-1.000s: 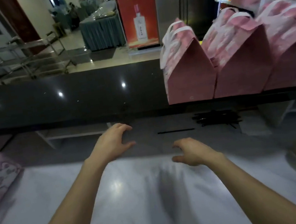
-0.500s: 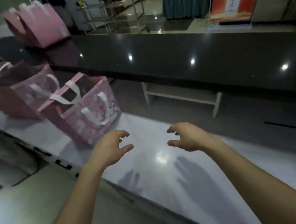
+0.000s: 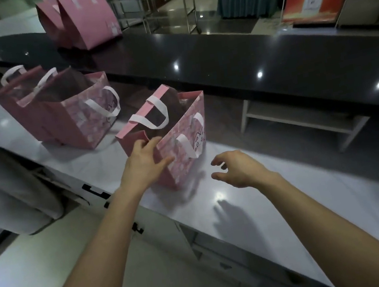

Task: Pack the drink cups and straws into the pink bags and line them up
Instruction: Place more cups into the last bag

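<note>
An open pink bag (image 3: 181, 129) with white handles stands on the white counter (image 3: 292, 201), tilted a little. My left hand (image 3: 145, 161) holds its near corner, thumb on the patterned face and fingers at the rim. Just right of the bag, my right hand (image 3: 237, 170) hovers over the counter with loosely curled fingers and holds nothing. Further left on the same counter stand two more open pink bags (image 3: 67, 113), side by side. No cups or straws are in view.
A raised black counter (image 3: 244, 60) runs behind the white one and carries closed pink bags (image 3: 84, 18) at its far left. A white shelf unit (image 3: 302, 113) sits below it. A person in light clothing (image 3: 5, 192) stands at the left.
The view swung left, away from the straws and cups. My left hand reached forward and took hold of the nearest bag's corner; my right hand moved in beside the bag.
</note>
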Demonstrator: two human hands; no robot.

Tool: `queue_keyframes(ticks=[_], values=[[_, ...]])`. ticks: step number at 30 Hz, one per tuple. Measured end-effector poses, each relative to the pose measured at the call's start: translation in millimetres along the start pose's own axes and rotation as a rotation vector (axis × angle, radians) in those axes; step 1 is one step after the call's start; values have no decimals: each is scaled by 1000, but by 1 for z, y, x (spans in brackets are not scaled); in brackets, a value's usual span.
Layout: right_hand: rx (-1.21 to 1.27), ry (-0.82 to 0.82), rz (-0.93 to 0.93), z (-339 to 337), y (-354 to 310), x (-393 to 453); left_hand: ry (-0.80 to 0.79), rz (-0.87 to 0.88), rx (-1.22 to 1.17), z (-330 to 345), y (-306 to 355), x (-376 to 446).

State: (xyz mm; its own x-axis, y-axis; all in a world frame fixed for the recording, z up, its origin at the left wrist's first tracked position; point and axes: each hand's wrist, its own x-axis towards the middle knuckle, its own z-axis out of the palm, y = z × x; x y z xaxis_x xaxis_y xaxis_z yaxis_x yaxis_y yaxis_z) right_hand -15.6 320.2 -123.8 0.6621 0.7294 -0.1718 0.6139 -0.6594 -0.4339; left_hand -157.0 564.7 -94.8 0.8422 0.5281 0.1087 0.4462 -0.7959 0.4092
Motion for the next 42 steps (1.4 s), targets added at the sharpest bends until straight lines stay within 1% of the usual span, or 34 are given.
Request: queue_keyframes(ticks=[1, 5, 7, 9, 13, 15, 17, 19, 21, 23, 25, 30, 36, 38, 42], values=[[13, 68, 12, -3, -1, 2, -8, 13, -32, 2, 0, 3], [111, 432, 42, -27, -1, 11, 148, 121, -214, 3, -11, 2], [139, 533, 55, -42, 0, 19, 186, 164, -266, 3, -17, -6], [178, 516, 96, -55, 1, 30, 199, 190, -297, 4, -21, -16], [308, 321, 194, -73, 7, 45, 230, 231, -344, 12, -19, -29], [324, 237, 182, -73, 18, 40, 241, 255, -376, 17, -10, -35], [301, 292, 136, -67, 34, 23, 232, 288, -400, 22, 4, -38], [333, 430, 141, -64, 54, 2, 216, 328, -412, 26, 23, -39], [384, 556, 225, -70, 75, -21, 209, 374, -423, 30, 50, -39], [450, 587, 310, -82, 98, -48, 209, 424, -431, 36, 81, -40], [510, 589, 298, -93, 127, -81, 192, 480, -447, 43, 116, -44], [491, 755, 314, -103, 199, -194, 125, 578, -486, 77, 208, -71], [454, 858, 382, -104, 295, -341, 3, 654, -549, 144, 330, -136], [424, 873, 399, -104, 314, -372, -28, 657, -565, 160, 358, -151], [405, 959, 497, -108, 368, -454, -135, 710, -599, 203, 440, -187]])
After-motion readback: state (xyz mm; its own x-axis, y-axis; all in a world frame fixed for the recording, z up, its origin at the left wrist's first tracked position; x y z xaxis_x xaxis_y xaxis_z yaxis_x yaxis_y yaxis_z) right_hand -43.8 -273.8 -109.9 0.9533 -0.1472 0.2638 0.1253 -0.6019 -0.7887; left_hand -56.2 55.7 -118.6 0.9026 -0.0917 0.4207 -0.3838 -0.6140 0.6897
